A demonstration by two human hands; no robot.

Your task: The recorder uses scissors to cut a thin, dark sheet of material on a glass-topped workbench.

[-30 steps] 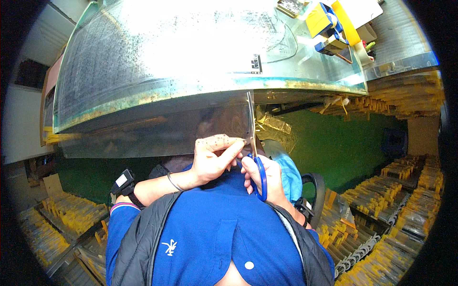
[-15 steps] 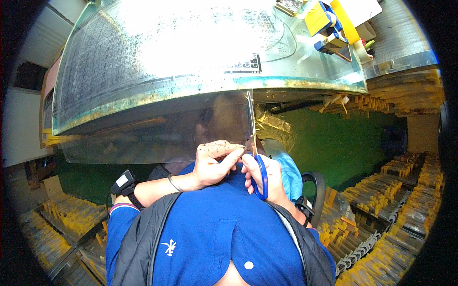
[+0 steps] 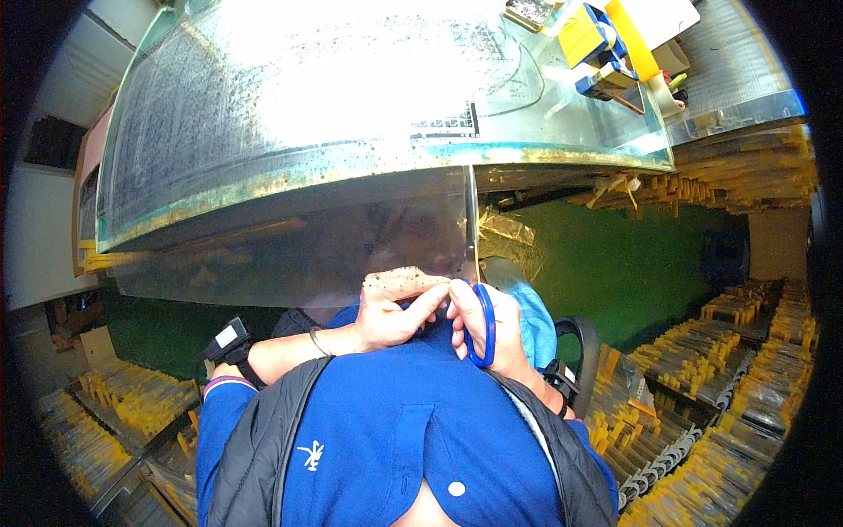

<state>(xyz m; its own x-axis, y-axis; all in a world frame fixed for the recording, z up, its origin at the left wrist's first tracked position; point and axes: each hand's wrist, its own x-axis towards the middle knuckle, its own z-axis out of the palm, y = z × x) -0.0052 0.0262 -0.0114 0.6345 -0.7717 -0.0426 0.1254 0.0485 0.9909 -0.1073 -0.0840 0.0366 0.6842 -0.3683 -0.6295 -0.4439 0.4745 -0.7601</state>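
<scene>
A large dark, see-through film sheet (image 3: 290, 237) hangs over the near edge of the lit glass table (image 3: 606, 145). My left hand (image 3: 391, 307) pinches the sheet's lower right part between thumb and index finger; dark specks dot that finger. Close beside it, my right hand (image 3: 505, 321) is wrapped round the blue handles of a pair of scissors (image 3: 486, 327). The blades point away from me toward the table edge, along the sheet's right side, and look nearly closed. Whether they touch the film is hard to make out.
A yellow and blue box (image 3: 587, 39) and a blue tape dispenser (image 3: 606, 81) stand on the table's far right. Many yellow-edged sleeves (image 3: 685, 351) fill racks at right, with more (image 3: 132, 395) at lower left. Crumpled gold-coloured material (image 3: 509, 235) lies below the table.
The scissor blades have swung slightly right and closed together. The sheet's lower edge has shifted a little, while both hands stay almost in place.
</scene>
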